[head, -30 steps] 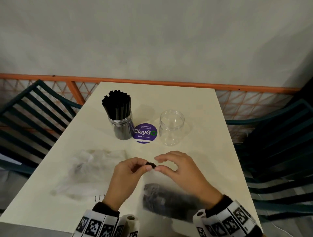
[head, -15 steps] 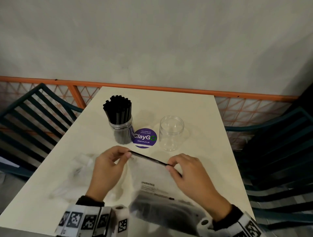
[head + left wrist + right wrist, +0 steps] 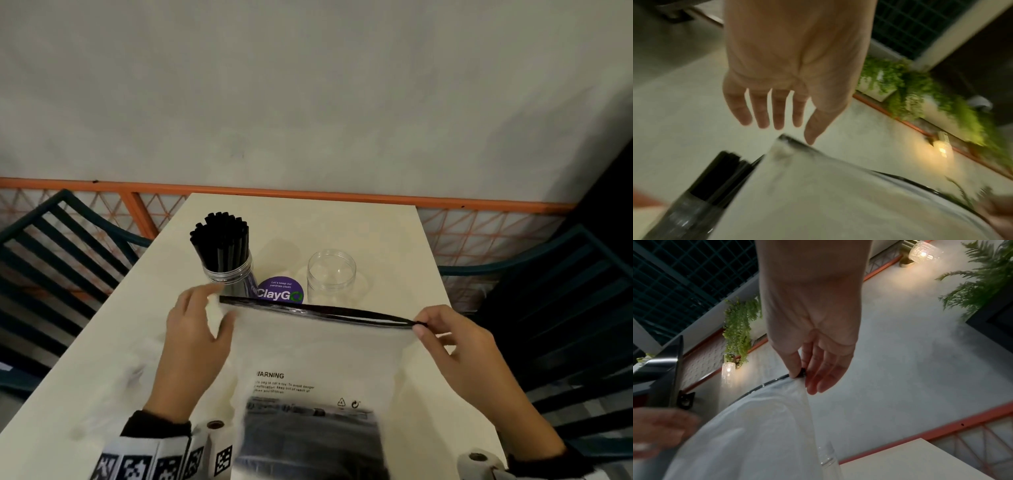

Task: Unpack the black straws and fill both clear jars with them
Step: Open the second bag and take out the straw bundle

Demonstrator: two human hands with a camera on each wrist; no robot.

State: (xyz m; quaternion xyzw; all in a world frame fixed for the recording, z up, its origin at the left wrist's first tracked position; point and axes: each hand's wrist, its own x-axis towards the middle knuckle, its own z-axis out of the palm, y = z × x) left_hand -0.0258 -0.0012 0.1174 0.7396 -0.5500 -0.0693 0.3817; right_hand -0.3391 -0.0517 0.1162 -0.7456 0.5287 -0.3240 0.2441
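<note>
A clear zip bag (image 3: 325,353) with a black zipper strip (image 3: 308,310) hangs upright over the near table, black straws (image 3: 308,435) lying blurred in its bottom. My right hand (image 3: 423,327) pinches the black slider at the strip's right end, seen too in the right wrist view (image 3: 800,374). My left hand (image 3: 205,318) is off the bag with fingers spread, just beside the strip's left end; its fingers (image 3: 777,113) are straight. The left jar (image 3: 229,274) is packed with upright black straws (image 3: 221,240). The right jar (image 3: 331,277) stands empty.
A purple round ClayGo sticker (image 3: 280,291) lies on the cream table (image 3: 394,240) between the jars. A crumpled clear bag (image 3: 113,380) lies at the near left. Dark green slatted chairs (image 3: 51,260) flank both sides; an orange rail (image 3: 308,195) runs behind.
My right hand has drawn the slider rightward along the zipper, which now stretches wide. My left hand has let go of the left end and opened. The bag has risen.
</note>
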